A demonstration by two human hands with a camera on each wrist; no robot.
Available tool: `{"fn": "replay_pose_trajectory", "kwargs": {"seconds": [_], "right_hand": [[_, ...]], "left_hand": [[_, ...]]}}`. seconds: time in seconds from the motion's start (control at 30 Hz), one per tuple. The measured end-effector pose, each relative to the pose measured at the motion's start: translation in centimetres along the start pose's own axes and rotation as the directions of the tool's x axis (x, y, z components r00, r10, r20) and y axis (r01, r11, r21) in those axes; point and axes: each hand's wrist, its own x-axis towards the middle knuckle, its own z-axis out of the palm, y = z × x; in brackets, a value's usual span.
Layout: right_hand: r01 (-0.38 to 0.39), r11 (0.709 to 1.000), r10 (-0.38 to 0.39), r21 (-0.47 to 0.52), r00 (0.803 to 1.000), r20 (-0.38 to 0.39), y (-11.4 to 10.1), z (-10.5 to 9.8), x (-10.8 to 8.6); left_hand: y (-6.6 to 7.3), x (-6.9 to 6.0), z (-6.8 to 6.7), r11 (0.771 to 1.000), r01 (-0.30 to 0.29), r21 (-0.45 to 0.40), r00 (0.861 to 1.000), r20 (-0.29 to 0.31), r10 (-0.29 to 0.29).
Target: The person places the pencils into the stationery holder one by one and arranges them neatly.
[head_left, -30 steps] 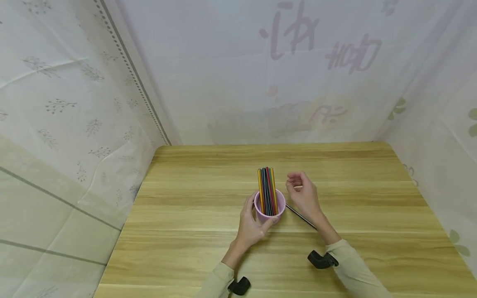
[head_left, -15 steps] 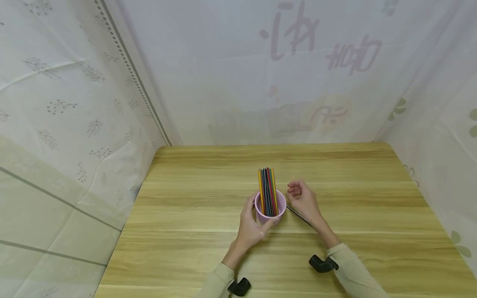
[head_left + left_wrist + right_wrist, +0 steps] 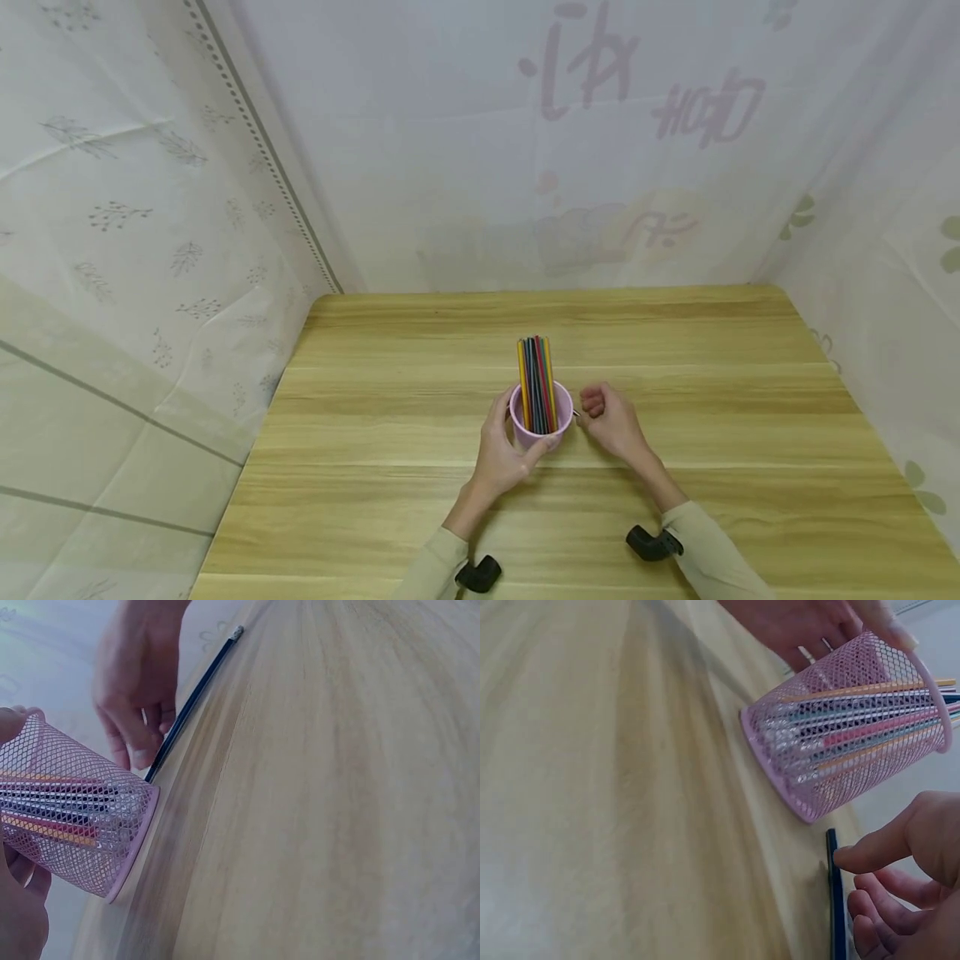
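A pink mesh pencil cup (image 3: 564, 404) stands on the table, filled with upright pencils (image 3: 855, 724) in yellow, black, red and green. My left hand (image 3: 501, 454) grips the cup's left side, its thumb across the near side below the rim. Beside the cup on the right lies a dark pencil (image 3: 196, 696), its eraser end pointing away from the cup. My right hand (image 3: 613, 422) is low over that pencil with fingers loosely curled; in the right wrist view a fingertip (image 3: 847, 859) meets or nearly meets the pencil's side. Most of the pencil is hidden under the hand in the head view.
The wooden table (image 3: 390, 350) spreads around both hands, with its far edge against a printed cloth backdrop (image 3: 450, 167). Black wrist camera mounts (image 3: 480, 575) are strapped to both sleeves.
My right hand has come down toward the near side and lower over the dark pencil, covering more of it. The left hand and the cup have stayed in place.
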Motion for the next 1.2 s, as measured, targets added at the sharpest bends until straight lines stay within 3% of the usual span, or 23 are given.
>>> {"fn": "replay_pose_trajectory", "kwargs": {"seconds": [0.13,0.37,0.73,1.2], "right_hand": [[0.006,0.999,-0.005,-0.04,1.0,0.007,0.5,-0.1,-0.2],[0.099,0.994,-0.1,-0.047,0.995,-0.028,0.7,-0.4,-0.5],[0.056,0.996,-0.052,-0.063,0.997,0.058,0.6,-1.1,-0.2],[0.128,0.992,-0.128,-0.007,0.991,-0.032,-1.6,-2.8,0.7]], "left_hand": [[-0.1,0.1,-0.1,1.0,0.013,0.007,1.0,0.008,-0.013],[-0.1,0.1,-0.2,0.999,0.03,0.025,0.999,0.028,-0.031],[-0.3,0.2,-0.3,0.999,-0.01,0.036,1.0,0.02,0.009],[-0.2,0.1,-0.3,0.999,0.036,0.024,0.999,0.026,-0.037]]}}
